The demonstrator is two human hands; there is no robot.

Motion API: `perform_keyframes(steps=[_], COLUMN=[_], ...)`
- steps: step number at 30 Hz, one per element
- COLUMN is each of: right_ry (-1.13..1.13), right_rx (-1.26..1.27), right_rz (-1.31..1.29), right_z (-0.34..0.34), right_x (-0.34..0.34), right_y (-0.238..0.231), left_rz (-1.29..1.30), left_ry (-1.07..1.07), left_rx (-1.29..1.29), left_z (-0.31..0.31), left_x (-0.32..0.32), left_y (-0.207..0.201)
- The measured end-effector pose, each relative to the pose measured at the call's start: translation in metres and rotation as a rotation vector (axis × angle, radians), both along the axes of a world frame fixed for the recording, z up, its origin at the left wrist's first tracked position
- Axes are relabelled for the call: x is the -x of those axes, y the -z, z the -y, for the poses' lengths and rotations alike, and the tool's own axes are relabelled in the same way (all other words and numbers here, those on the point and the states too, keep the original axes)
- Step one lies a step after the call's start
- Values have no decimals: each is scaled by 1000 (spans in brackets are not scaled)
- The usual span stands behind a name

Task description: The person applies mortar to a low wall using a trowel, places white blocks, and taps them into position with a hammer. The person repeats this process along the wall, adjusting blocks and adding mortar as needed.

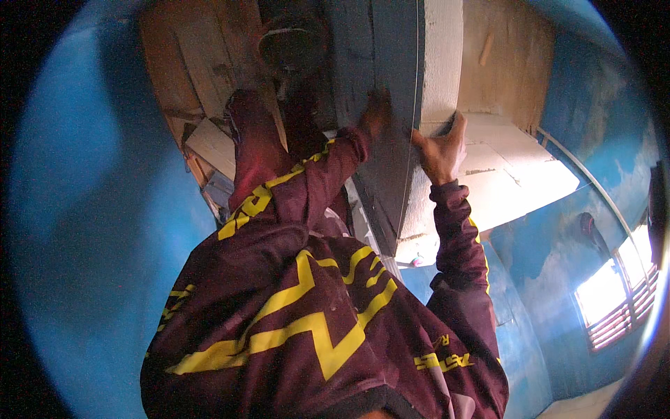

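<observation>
My right hand (443, 155) straddles the pale top of a long wall-like structure, at a dark gap by the end of a white block (441, 59). Its thumb lies at the left edge, its fingers at the right edge, closed around the width. A thin pale string (419, 52) runs along the left edge, close to the thumb. My left hand (377, 114) is low in shadow, against or just beside the dark blue side face (356, 52). Its fingers are too dim and smeared to make out.
A dark bucket (287, 49) stands at the far left of the structure. Wooden boards (199, 52) lie on the left. Pale flat boards (506, 164) lie to the right, beside a bent pole (593, 178). Blue walls (77, 174) and a bright slatted window (618, 300) surround this.
</observation>
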State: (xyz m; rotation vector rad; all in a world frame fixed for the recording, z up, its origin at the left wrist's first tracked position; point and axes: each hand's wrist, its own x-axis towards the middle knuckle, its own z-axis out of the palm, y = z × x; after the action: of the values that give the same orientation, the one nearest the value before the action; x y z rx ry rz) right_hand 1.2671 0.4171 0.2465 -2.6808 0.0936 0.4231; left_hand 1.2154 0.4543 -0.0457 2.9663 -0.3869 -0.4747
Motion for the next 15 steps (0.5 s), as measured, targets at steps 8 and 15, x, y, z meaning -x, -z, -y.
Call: perform_keyframes(steps=[8,15], right_ry=[-14,4], right_rx=[-25,1], right_rz=[33,-64], right_z=[2,-4], right_x=[3,1], right_y=[2,3], left_rz=[-41,-93], left_ry=[-94,-170], left_rx=[125,272], left_z=[-1,-16], left_x=[8,14], left_y=[3,-2])
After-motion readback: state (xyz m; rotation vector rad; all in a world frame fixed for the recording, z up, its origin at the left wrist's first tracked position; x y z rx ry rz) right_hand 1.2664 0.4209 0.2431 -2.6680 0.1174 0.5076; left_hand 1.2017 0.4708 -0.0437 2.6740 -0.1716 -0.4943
